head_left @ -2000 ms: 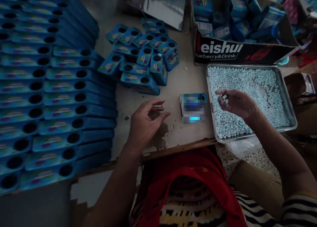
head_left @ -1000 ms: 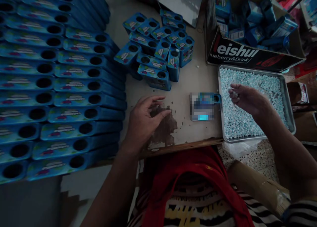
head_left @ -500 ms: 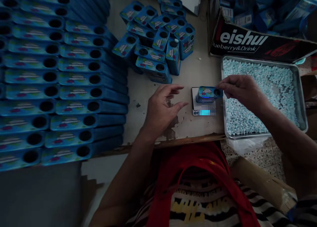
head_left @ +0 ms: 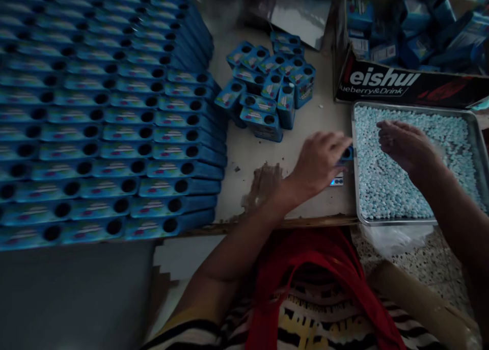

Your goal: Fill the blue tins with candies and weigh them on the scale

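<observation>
My left hand (head_left: 318,161) reaches over a small digital scale (head_left: 336,181) and the blue printed box (head_left: 347,154) on it. Its fingers and thumb lie around the box's left part, but they are smeared, and whether they grip it is unclear. Most of the scale is hidden; a corner of its lit display shows. Above the shallow metal tray (head_left: 357,187) of pale blue and white candies (head_left: 389,192) hovers my right hand (head_left: 407,145). Its fingers are pressed together, and what they hold, if anything, cannot be made out.
Rows of blue boxes (head_left: 168,151) with round holes fill the table's left side. A loose cluster of similar boxes (head_left: 260,103) stands behind my left hand. A black carton (head_left: 405,82) of more boxes stands behind the tray. The wooden table edge (head_left: 324,220) runs before me.
My left hand has moved right, from beside the scale to over the box. My right hand has left the box's right end and moved right over the candies. The view has shifted left.
</observation>
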The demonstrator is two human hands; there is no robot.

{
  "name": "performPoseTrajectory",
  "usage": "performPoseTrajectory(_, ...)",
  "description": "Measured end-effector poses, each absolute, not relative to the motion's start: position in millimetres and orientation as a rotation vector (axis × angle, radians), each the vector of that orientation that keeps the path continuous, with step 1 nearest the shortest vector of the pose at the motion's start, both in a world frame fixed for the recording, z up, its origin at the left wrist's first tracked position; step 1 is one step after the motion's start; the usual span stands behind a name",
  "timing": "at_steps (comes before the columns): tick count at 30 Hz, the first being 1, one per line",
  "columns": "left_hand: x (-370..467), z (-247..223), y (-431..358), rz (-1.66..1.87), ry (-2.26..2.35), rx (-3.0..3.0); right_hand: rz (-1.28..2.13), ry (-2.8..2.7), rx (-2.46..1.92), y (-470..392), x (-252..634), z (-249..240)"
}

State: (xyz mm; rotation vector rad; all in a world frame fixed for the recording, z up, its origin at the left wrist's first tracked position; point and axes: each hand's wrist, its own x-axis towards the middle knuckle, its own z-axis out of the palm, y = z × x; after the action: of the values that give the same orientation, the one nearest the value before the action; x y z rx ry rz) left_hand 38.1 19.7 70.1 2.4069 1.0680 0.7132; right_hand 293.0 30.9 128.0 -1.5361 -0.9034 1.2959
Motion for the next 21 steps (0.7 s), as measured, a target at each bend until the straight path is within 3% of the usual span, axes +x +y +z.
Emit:
performPoseTrajectory(5, 19, 131, 35, 0.683, 1.248, 2.519, 1.333, -1.163, -1.487, 43, 273, 110)
performPoseTrajectory(11, -103, 227, 111, 0.897, 2.018, 2.26, 0.845, -1.952, -1.451, 65, 154, 111)
performPoseTrajectory(15, -154, 210, 186, 0.756, 2.026, 2.192, 0.508, -2.52, -1.672, 78, 84, 110)
performPoseTrajectory(21, -191, 146, 238, 0.572, 1.773, 2.184, 0.452, -2.623, -1.804, 83, 70, 102)
